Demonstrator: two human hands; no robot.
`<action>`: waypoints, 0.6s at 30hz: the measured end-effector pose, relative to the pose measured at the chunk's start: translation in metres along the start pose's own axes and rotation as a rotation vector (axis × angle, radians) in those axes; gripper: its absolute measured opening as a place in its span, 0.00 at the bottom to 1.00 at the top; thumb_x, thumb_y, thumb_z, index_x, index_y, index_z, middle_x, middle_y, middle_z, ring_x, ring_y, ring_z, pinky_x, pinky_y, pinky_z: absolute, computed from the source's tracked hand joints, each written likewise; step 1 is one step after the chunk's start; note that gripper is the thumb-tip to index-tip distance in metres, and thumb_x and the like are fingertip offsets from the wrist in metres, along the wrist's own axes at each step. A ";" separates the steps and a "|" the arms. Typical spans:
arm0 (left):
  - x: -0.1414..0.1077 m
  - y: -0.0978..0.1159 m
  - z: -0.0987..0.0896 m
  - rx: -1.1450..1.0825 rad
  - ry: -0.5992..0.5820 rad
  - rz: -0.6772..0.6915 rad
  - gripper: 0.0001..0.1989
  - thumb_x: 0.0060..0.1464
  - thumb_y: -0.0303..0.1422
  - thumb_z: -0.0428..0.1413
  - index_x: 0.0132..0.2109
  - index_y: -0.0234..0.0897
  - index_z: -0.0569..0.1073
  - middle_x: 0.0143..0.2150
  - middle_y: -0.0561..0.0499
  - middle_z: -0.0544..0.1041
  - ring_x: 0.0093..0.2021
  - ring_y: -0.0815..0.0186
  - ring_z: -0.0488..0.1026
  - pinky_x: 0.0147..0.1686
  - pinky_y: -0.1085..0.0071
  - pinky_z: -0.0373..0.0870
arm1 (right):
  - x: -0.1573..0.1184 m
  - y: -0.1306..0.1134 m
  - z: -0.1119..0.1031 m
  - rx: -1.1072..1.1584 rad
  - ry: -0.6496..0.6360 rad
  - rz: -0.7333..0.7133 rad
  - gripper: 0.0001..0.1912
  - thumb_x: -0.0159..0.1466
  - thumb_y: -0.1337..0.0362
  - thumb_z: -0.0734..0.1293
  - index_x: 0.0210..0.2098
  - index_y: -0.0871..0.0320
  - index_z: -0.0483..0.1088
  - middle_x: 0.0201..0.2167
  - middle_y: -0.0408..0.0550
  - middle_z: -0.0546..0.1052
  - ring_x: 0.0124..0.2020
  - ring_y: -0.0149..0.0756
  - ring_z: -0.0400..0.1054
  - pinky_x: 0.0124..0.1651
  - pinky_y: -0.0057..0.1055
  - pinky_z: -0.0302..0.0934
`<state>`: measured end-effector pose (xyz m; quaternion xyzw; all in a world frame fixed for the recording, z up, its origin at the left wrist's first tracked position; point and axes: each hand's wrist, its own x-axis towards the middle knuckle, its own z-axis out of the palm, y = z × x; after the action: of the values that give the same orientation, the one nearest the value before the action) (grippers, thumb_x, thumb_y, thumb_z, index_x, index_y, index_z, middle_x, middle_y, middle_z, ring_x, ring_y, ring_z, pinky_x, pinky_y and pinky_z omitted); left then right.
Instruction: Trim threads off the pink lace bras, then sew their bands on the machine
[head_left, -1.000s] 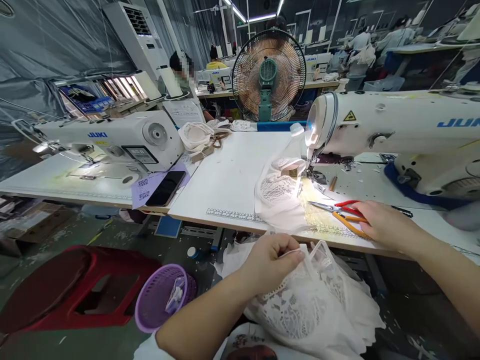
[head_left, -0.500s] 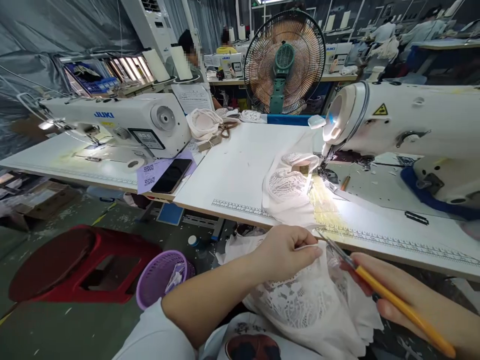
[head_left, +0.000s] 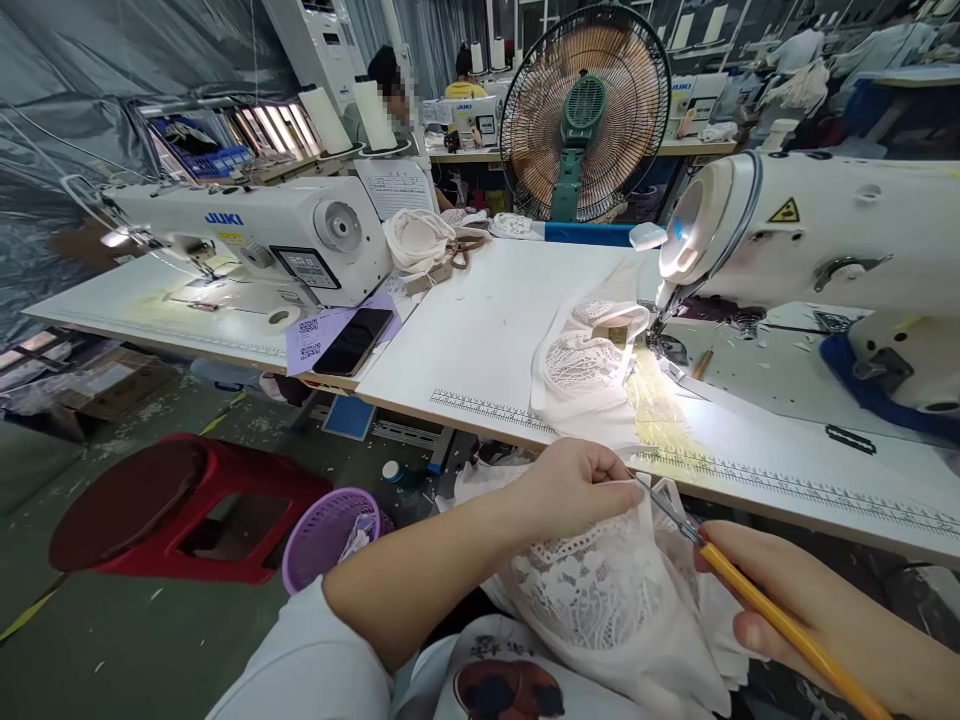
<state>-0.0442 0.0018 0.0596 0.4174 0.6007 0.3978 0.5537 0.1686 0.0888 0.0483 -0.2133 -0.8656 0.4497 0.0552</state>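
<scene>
My left hand (head_left: 581,487) pinches the upper edge of a white lace garment (head_left: 600,590) that hangs over my lap below the table edge. In my right hand (head_left: 780,590) are scissors with orange handles (head_left: 787,625). Their metal blades point left and reach the fabric edge beside my left fingertips. Another white lace piece (head_left: 585,360) lies on the table, next to the needle area of the right sewing machine (head_left: 825,230).
The white table (head_left: 480,330) has a printed ruler along its front edge. A second sewing machine (head_left: 262,240), a black phone (head_left: 354,341) and a fan (head_left: 583,120) stand or lie further off. Down left are a red stool (head_left: 217,510) and a purple basket (head_left: 319,540).
The scissors have moved slightly left, with their blades closer to my left fingertips. My left hand keeps its pinch on the garment. The whole view has shifted a little.
</scene>
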 end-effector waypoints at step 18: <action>0.006 0.003 0.004 -0.193 -0.033 -0.059 0.12 0.36 0.35 0.63 0.23 0.33 0.69 0.17 0.60 0.61 0.19 0.76 0.55 0.21 0.75 0.50 | -0.007 0.026 0.017 0.084 0.011 -0.008 0.22 0.59 0.43 0.61 0.23 0.54 0.62 0.20 0.43 0.66 0.21 0.34 0.59 0.22 0.29 0.57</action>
<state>-0.0402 0.0084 0.0601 0.3507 0.5623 0.4305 0.6128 0.1781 0.0866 0.0178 -0.2099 -0.8466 0.4841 0.0705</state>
